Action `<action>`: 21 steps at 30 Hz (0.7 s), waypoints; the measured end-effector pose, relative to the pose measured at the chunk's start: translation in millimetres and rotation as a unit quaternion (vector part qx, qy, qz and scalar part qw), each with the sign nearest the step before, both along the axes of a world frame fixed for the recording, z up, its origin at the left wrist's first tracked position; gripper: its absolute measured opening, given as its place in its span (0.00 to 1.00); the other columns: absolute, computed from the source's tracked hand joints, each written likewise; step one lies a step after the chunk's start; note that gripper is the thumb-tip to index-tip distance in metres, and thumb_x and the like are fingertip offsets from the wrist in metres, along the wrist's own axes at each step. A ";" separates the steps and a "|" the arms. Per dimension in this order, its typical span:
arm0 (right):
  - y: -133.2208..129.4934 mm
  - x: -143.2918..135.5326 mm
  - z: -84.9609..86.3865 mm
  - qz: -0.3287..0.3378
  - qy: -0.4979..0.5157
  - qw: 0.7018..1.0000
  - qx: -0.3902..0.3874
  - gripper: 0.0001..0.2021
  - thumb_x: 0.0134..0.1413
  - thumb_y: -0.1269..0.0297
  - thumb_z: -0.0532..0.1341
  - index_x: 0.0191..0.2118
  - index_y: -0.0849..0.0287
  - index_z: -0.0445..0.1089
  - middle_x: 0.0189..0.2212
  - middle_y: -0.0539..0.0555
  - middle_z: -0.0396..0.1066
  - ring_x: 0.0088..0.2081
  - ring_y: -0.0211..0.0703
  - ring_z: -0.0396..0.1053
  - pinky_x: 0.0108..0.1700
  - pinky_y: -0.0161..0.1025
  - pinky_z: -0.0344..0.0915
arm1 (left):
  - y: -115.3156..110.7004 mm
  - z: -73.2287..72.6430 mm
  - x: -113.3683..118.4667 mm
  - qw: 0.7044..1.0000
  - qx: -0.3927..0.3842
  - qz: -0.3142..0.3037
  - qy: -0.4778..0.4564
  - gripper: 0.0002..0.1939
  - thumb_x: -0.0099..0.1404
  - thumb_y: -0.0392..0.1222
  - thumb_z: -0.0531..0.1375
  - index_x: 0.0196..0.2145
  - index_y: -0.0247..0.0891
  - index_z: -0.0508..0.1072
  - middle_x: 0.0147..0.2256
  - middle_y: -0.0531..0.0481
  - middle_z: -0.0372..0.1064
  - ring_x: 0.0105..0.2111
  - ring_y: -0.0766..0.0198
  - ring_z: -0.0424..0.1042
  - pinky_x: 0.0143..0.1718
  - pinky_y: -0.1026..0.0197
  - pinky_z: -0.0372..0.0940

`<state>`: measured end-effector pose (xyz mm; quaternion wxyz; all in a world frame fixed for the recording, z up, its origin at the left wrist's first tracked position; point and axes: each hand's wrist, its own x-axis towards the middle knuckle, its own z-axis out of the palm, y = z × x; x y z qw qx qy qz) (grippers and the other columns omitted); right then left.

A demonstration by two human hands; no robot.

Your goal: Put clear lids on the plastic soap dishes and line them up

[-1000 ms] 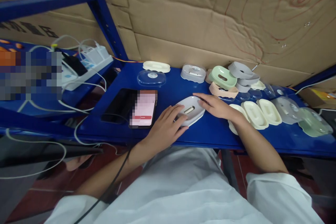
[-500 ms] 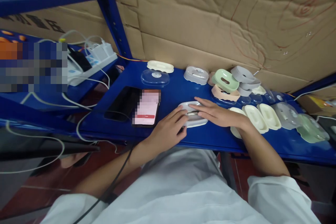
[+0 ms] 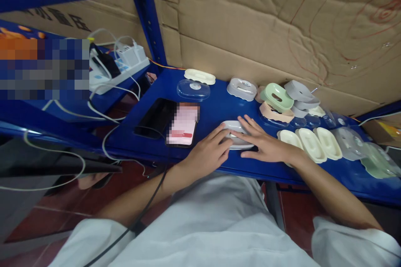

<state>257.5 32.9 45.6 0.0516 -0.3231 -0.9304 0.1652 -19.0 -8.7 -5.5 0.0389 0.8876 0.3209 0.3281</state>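
A grey oval soap dish (image 3: 239, 143) lies on the blue table in front of me, partly covered by my fingers. My left hand (image 3: 208, 152) grips its left side, fingers bent over the rim and the thumb tucked near the front edge. From the right, my right hand (image 3: 265, 144) lies across the dish with its fingers spread and the fingertips touching its top. The middle of the dish is largely hidden under both hands. Just left of it is a phone (image 3: 181, 137) with a lit screen.
Cream dish trays (image 3: 310, 144) stand in a row at the right, beside a grey piece (image 3: 347, 144) and a green piece (image 3: 377, 160). Behind are a green dish (image 3: 277, 96) in a stack, a grey dish (image 3: 241, 89) and a clear lid (image 3: 193, 91). A black cable crosses my left arm.
My right hand's fingers have spread wider, and its thumb now shows below the dish's right side. My left hand stays on the left side. The camera view has shifted slightly left.
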 end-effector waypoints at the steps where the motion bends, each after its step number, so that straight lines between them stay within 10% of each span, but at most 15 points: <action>1: 7.1 -3.7 3.4 0.005 0.013 1.000 -0.001 0.34 0.72 0.46 0.61 0.77 0.42 0.56 0.81 0.54 0.33 0.80 0.63 0.31 0.77 0.69 0.41 | 0.1 0.2 -0.1 1.000 -0.004 -0.003 -0.002 0.12 0.77 0.33 0.56 0.54 0.35 0.74 0.63 0.36 0.70 0.73 0.44 0.59 0.71 0.42 0.66; 7: 107.5 -78.0 12.7 0.007 0.116 0.991 0.073 0.25 0.79 0.56 0.46 0.72 0.50 0.65 0.73 0.57 0.62 0.75 0.53 0.57 0.76 0.64 0.53 | 1.2 2.6 -1.0 1.000 -0.003 -0.004 -0.006 0.09 0.77 0.37 0.58 0.51 0.38 0.75 0.62 0.37 0.71 0.72 0.46 0.61 0.69 0.42 0.68; 12: 162.5 -129.4 3.8 0.014 -0.007 0.995 0.097 0.32 0.69 0.59 0.62 0.74 0.57 0.60 0.70 0.64 0.66 0.70 0.63 0.62 0.71 0.65 0.59 | 0.2 5.2 -3.0 0.999 0.002 -0.036 0.006 0.09 0.78 0.37 0.58 0.52 0.36 0.76 0.61 0.36 0.72 0.72 0.47 0.62 0.69 0.45 0.68; 21: 115.2 -37.3 10.1 -0.075 -0.027 0.994 0.070 0.21 0.56 0.49 0.73 0.46 0.60 0.72 0.48 0.63 0.74 0.49 0.57 0.72 0.52 0.50 0.70 | 0.0 4.6 -2.7 0.999 -0.003 -0.044 0.006 0.10 0.78 0.36 0.58 0.53 0.39 0.75 0.61 0.39 0.71 0.71 0.48 0.63 0.68 0.44 0.70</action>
